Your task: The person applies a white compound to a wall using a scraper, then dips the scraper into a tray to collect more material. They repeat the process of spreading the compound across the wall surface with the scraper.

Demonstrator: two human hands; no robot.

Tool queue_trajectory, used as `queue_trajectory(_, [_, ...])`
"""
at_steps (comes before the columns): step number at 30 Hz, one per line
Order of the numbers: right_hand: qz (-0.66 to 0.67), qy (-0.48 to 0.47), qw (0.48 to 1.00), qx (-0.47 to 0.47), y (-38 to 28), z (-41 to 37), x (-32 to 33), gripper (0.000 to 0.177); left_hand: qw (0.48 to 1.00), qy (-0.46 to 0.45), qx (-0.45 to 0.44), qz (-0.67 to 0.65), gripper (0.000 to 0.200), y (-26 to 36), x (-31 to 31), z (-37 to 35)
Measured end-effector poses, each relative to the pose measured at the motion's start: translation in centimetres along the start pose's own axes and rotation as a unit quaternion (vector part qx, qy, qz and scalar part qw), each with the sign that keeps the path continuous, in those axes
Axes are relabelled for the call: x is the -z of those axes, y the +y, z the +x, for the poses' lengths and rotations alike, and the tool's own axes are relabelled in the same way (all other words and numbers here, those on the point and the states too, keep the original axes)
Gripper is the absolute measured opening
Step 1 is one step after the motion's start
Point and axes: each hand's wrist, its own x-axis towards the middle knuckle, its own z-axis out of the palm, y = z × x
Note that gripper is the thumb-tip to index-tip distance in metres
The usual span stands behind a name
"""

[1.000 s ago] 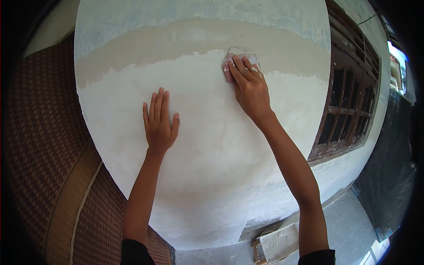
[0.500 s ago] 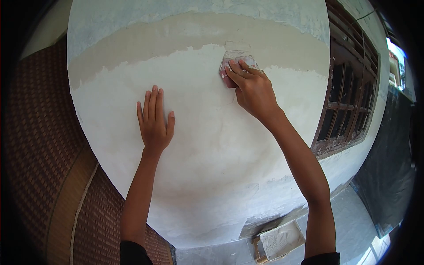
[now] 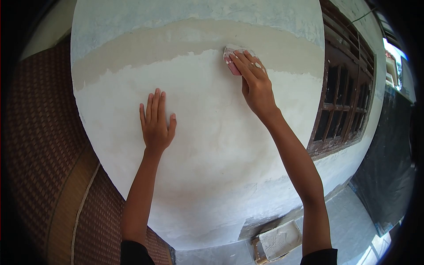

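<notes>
My right hand (image 3: 256, 88) grips a pinkish putty scraper (image 3: 234, 68) smeared with white putty. Its far edge lies against the wall (image 3: 198, 119), where the white coat meets a beige-grey band (image 3: 198, 35). Spots of putty stick to the fingers of that hand. My left hand (image 3: 157, 126) rests with outstretched fingers on the white part of the wall, lower and to the left, holding nothing. The right hand's fingers cover part of the scraper.
On the grey floor (image 3: 212, 255) at the wall's foot sits a tray of white putty (image 3: 281, 240). A brown barred window (image 3: 342, 101) is at right, beside a dark sheet (image 3: 391, 154). Woven brown matting (image 3: 39, 123) stands along the left.
My right hand has tilted and slid the scraper slightly up along the coat's edge. My left hand stays flat on the wall. The whole view has shifted a little.
</notes>
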Motion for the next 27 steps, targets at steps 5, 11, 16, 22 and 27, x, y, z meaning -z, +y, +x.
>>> queue_trajectory(5, [-0.022,-0.027,0.999,-0.002,1.1,-0.9,-1.9,0.056,1.0,0.0,0.001,-0.004,0.066,0.0,0.1,-0.1])
queue_trajectory(11, [-0.051,-0.077,0.996,-0.007,0.8,-1.9,-1.8,0.055,1.0,-0.004,0.005,0.0,0.066,0.0,-0.1,-0.1])
queue_trajectory(16, [-0.051,-0.098,0.994,0.005,-0.6,-4.5,-0.6,0.055,1.0,-0.004,0.004,0.013,0.065,0.0,-0.1,-0.1])
queue_trajectory(22, [-0.023,-0.065,0.998,0.002,-0.9,-2.9,1.6,0.057,1.0,-0.001,0.003,0.011,0.064,0.0,-0.2,-0.1])
queue_trajectory(27, [-0.04,-0.031,0.999,0.01,0.4,-0.7,-1.5,0.059,1.0,0.004,-0.001,0.009,0.064,0.1,-0.1,-0.2])
